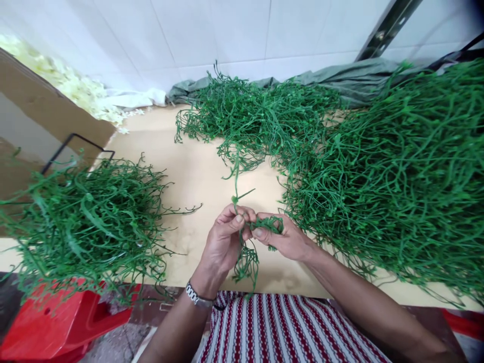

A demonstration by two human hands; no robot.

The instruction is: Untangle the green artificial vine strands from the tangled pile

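Observation:
Close to the table's front edge, my left hand (pixel 227 234) pinches a green artificial plant stem (pixel 236 181) between thumb and fingers. The stem rises above the hand, and thin strands dangle below it. My right hand (pixel 283 237) is closed on a small bunch of green plastic sprigs (pixel 270 223), with the thumb along it. The fingertips of both hands nearly meet, and the pieces they hold overlap there. Whether these pieces are joined is hidden by the fingers.
A large heap of green artificial stems (pixel 401 176) covers the right side. More stems (pixel 260 111) lie at the back, and another pile (pixel 91 222) is at left by a cardboard box (pixel 45 111). Pale yellow petals (pixel 64 75) sit behind the box. A red stool (pixel 56 322) stands below.

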